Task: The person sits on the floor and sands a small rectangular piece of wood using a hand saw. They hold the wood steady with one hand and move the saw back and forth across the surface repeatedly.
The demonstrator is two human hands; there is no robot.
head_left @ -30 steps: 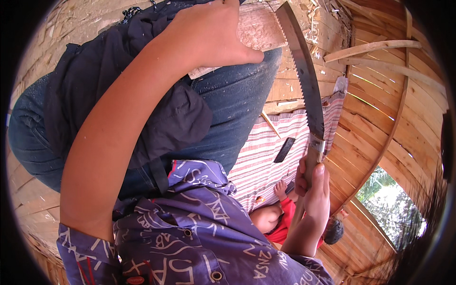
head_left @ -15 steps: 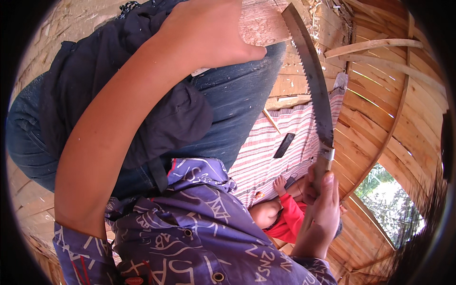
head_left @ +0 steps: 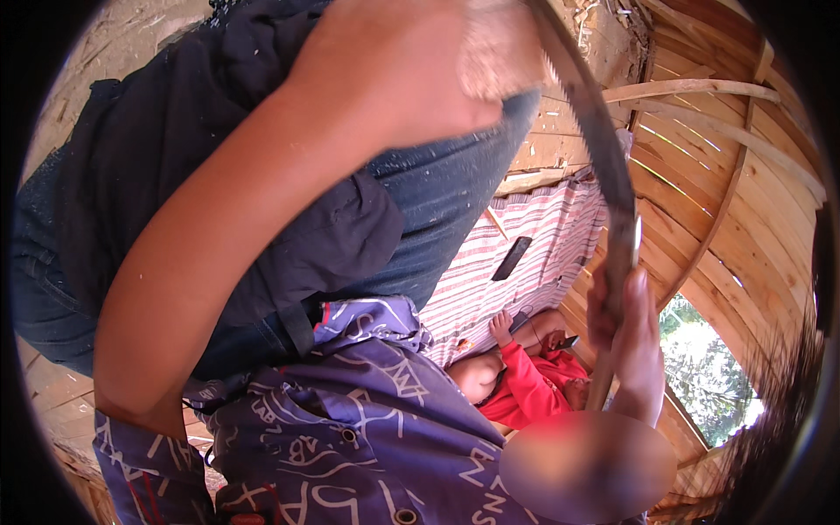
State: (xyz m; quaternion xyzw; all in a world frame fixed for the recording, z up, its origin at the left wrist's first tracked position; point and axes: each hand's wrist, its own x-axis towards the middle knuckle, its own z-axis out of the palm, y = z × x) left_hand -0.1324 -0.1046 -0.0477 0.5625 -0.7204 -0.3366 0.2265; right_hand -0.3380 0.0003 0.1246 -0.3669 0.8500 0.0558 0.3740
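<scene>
My left hand grips a pale piece of wood at the top of the view, its thumb along the near edge. The wood lies over my jeans-clad leg. In my right hand is the handle of a handsaw, fingers wrapped round it. The saw's long, curved, toothed blade rises from that hand to the wood's right end, blurred by motion. Whether the teeth touch the wood I cannot tell, since the blade's tip runs out of view at the top.
A person in a red top sits close by at the lower right, a dark phone-like thing in hand. A striped cloth bears a black flat object. Plank walls curve at the right, beside an opening.
My right hand and the saw have shifted to the right and slightly upward. My left hand and the wood sit a little further right and lower, still together.
</scene>
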